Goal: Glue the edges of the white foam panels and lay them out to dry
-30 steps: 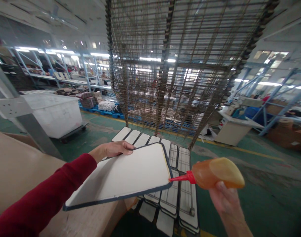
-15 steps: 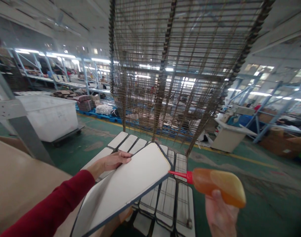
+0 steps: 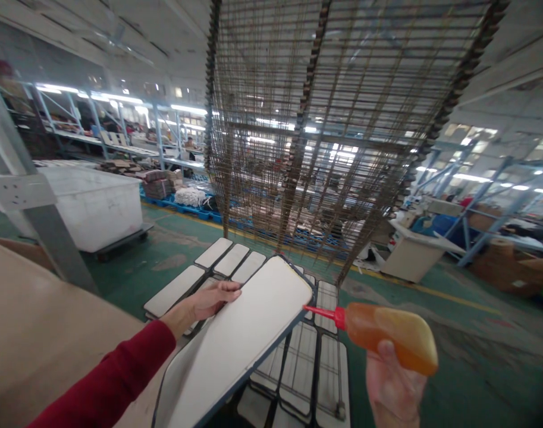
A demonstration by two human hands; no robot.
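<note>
My left hand (image 3: pixel 214 298), below a red sleeve, grips the left edge of a long white panel (image 3: pixel 248 324) with rounded corners and a dark blue rim. The panel is tilted and bends toward its lower end. My right hand (image 3: pixel 394 380) is closed around a glue bottle (image 3: pixel 389 336) filled with amber liquid. Its red nozzle points left, and the tip is at the panel's right edge near the upper corner. Beneath the panel, several similar white panels with dark rims (image 3: pixel 298 368) lie in rows, some under thin wires.
A tall wire rack (image 3: pixel 342 131) rises behind the panels. At the left are a tan board surface (image 3: pixel 43 333), a metal post (image 3: pixel 52 238) with a socket, and a white bin (image 3: pixel 97 208) on a dolly. A pale cabinet (image 3: pixel 409 252) stands at the right on the green floor.
The nozzle tip has slid a little down along the panel's right edge, away from the upper corner. The panel and my left hand have shifted slightly right. The view has tilted slightly.
</note>
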